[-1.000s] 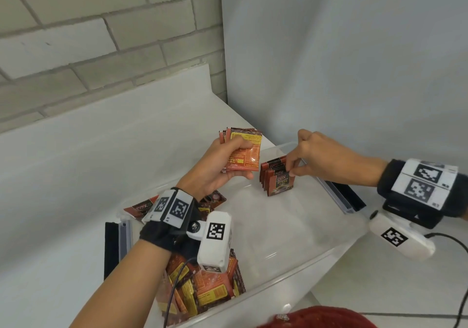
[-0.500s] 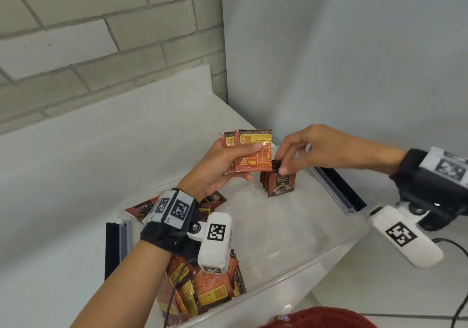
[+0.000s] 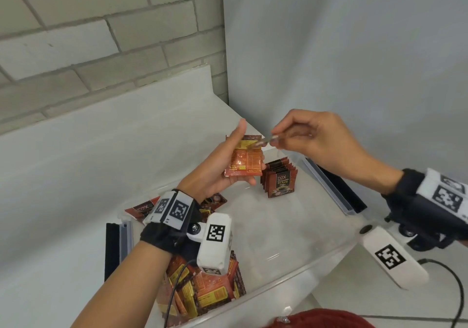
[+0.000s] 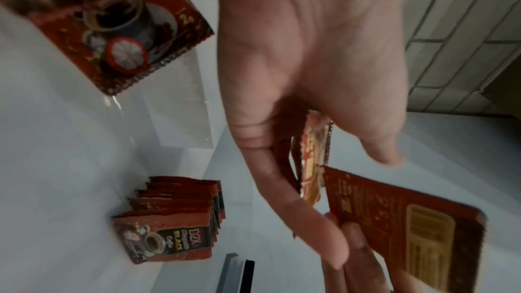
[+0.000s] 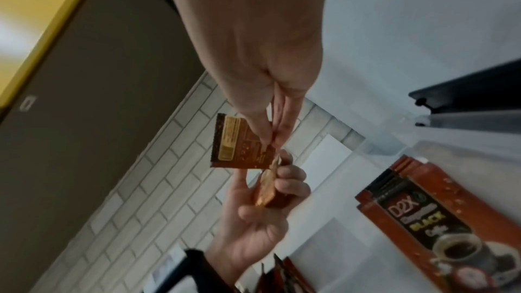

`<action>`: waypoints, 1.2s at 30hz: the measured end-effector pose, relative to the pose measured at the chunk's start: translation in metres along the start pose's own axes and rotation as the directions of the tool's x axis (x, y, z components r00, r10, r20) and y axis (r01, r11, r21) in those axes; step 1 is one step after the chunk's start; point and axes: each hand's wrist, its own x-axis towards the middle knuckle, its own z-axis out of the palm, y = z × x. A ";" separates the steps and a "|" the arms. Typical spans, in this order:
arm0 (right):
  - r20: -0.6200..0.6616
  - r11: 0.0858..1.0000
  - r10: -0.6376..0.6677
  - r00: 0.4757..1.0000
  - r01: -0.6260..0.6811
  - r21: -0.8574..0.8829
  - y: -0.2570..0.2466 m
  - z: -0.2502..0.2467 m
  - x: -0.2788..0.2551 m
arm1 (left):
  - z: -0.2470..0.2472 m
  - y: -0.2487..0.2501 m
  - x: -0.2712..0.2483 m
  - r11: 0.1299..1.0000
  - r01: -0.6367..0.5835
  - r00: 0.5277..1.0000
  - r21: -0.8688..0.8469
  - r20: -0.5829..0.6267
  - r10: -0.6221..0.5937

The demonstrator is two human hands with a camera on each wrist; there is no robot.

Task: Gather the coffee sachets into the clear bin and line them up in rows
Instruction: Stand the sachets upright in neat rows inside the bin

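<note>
head view, lower left to right: loose sachets point(image 3: 202, 292) are still lying heaped in the near-left corner of the clear bin point(image 3: 304, 264), a few more point(image 3: 141, 210) at its left wall. left hand point(image 3: 217, 173) is gripping a small stack of sachets point(image 3: 244, 163) at frame centre. right hand point(image 3: 311, 138) is pinching one sachet point(image 3: 263, 141) off the stack's top. one short upright row point(image 3: 279, 178) is standing just right of centre. judging the job as early: most sachets unsorted.
</note>
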 end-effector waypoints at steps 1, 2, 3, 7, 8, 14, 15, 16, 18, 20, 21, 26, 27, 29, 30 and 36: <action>-0.007 0.999 -0.036 0.999 0.036 -0.032 0.001 0.002 -0.002 | 0.001 -0.001 0.000 1.000 -0.015 1.000 0.005 -0.010 0.015; -0.001 0.996 -0.068 0.998 0.068 -0.057 0.003 0.005 -0.005 | 0.001 -0.002 0.000 0.999 -0.034 0.999 0.009 -0.019 0.034; 0.011 0.992 -0.098 0.995 0.099 -0.081 0.005 0.007 -0.007 | 0.000 -0.002 0.000 0.999 -0.050 0.998 0.009 -0.031 0.051; 0.094 0.976 -0.161 0.983 0.172 -0.136 0.012 0.007 -0.010 | -0.002 -0.004 0.003 0.995 -0.102 0.992 0.000 -0.078 0.102; 0.104 0.974 -0.158 0.982 0.173 -0.146 0.012 0.006 -0.010 | -0.003 -0.004 0.003 0.993 -0.117 0.990 0.010 -0.073 0.118; 0.117 0.991 0.088 0.989 -0.075 -0.111 0.008 -0.008 -0.001 | -0.004 -0.007 0.003 0.986 -0.133 0.991 0.101 -0.017 0.136; 0.139 0.990 0.117 0.983 -0.104 -0.094 0.008 -0.009 0.000 | -0.003 -0.007 0.003 0.985 -0.133 0.991 0.111 -0.014 0.135; 0.164 0.988 0.141 0.976 -0.128 -0.086 0.008 -0.009 0.002 | -0.004 -0.007 0.003 0.984 -0.134 0.991 0.116 -0.012 0.136; 0.206 0.982 0.173 0.963 -0.153 -0.108 0.009 -0.008 0.004 | -0.003 -0.007 0.002 0.983 -0.137 0.990 0.122 -0.005 0.138; 0.238 0.976 0.189 0.953 -0.155 -0.154 0.010 -0.009 0.007 | -0.002 -0.007 0.002 0.980 -0.149 0.989 0.132 -0.001 0.150; 0.261 0.973 0.194 0.945 -0.153 -0.170 0.010 -0.011 0.007 | -0.001 -0.007 0.002 0.980 -0.151 0.988 0.133 -0.005 0.153; 0.408 0.961 0.213 0.888 -0.115 -0.251 0.010 -0.024 0.008 | -0.001 -0.003 0.000 0.982 -0.148 0.984 0.122 -0.087 0.159; 0.415 0.951 0.219 0.883 -0.099 -0.292 0.013 -0.026 0.007 | -0.002 -0.003 0.000 0.984 -0.146 0.982 0.106 -0.104 0.157; 0.421 0.916 0.245 0.873 -0.067 -0.395 0.019 -0.028 0.007 | -0.004 -0.003 0.001 0.988 -0.140 0.981 0.068 -0.127 0.148; 0.422 0.895 0.259 0.869 -0.051 -0.443 0.023 -0.027 0.007 | -0.004 -0.003 0.001 0.990 -0.134 0.981 0.053 -0.135 0.140; 0.431 0.708 0.228 0.873 0.155 -0.689 0.046 -0.016 0.009 | -0.003 -0.002 0.002 0.991 -0.128 0.983 0.042 -0.124 0.132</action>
